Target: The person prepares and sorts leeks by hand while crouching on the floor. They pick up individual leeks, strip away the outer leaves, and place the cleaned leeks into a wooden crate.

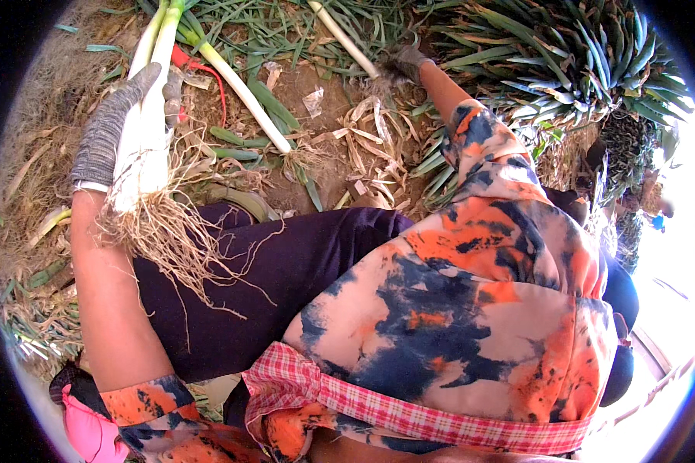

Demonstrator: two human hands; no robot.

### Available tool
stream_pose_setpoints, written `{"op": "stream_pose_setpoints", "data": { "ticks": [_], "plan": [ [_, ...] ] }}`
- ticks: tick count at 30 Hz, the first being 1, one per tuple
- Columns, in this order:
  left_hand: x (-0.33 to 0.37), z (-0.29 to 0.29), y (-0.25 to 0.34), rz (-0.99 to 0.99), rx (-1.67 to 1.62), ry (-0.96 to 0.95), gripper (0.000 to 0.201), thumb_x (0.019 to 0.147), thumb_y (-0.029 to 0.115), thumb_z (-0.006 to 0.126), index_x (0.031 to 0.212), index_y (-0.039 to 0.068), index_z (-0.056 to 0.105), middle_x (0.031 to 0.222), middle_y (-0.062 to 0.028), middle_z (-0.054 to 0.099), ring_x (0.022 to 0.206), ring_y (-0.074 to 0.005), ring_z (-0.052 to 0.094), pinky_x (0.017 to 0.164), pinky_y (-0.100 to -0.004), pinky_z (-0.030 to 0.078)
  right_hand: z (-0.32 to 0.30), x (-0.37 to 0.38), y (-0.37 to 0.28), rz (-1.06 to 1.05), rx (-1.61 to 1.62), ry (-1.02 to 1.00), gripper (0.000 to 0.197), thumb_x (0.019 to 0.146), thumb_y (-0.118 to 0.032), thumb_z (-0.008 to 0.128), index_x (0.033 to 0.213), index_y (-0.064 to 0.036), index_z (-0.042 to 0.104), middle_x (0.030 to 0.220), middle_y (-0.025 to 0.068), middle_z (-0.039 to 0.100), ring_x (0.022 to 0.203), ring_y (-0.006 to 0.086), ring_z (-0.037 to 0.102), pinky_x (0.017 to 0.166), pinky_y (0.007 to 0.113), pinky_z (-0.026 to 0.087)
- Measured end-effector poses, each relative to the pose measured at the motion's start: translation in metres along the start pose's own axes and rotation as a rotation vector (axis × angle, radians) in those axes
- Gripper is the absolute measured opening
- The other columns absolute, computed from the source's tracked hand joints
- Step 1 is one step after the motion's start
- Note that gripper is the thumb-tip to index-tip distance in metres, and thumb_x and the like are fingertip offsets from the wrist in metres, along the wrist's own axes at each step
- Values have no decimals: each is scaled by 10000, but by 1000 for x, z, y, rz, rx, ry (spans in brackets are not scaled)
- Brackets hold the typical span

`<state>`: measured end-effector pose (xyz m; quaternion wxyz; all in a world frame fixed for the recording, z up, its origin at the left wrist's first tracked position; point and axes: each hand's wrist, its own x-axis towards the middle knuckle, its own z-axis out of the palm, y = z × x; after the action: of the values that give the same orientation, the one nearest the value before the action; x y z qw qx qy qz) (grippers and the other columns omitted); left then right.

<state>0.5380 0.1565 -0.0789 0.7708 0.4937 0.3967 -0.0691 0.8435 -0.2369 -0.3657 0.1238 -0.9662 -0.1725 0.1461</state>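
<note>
My left hand (106, 133), in a grey knit glove, is closed around a bunch of white leek stalks (145, 143) at the left. Their tangled roots (166, 235) hang over my dark trouser leg. My right hand (406, 63), also gloved, reaches out to the top middle. It grips the root end of a single leek (341, 37) that lies on the soil. Another loose leek (243, 94) lies on the ground between the two hands.
A big pile of leeks with green tops (563, 54) fills the upper right. Dry peelings and leaf scraps (366, 131) litter the bare soil. A red cord (212, 73) lies near the bunch. Dry grass (38, 154) borders the left.
</note>
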Motion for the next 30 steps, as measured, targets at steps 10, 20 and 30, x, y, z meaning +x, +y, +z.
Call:
{"op": "stream_pose_setpoints", "data": {
  "ticks": [10, 20, 30],
  "plan": [
    [-3, -3, -3, -9, 13, 37, 316, 743, 220, 673, 953, 12, 563, 681, -32, 587, 496, -91, 547, 414, -176, 444, -39, -83, -107, -210, 78, 409, 316, 738, -260, 600, 991, -105, 489, 820, 150, 604, 767, 345, 581, 671, 388, 467],
    [-10, -6, 2, -75, -79, -18, 259, 791, 218, 607, 937, 11, 555, 697, -59, 599, 560, -146, 576, 513, -242, 480, 16, -62, -119, 7, -271, -202, 407, 683, -215, 617, 1064, -97, 536, 903, 185, 597, 776, 302, 602, 660, 381, 477],
    [-9, -23, -8, -23, -237, -109, 221, 787, 216, 619, 871, 15, 580, 677, -56, 597, 560, -144, 573, 519, -243, 480, -73, -127, -245, 224, 1608, -707, 299, 816, -165, 554, 1046, -10, 443, 670, 85, 542, 529, 92, 544, 353, 171, 404]
  ]
}}
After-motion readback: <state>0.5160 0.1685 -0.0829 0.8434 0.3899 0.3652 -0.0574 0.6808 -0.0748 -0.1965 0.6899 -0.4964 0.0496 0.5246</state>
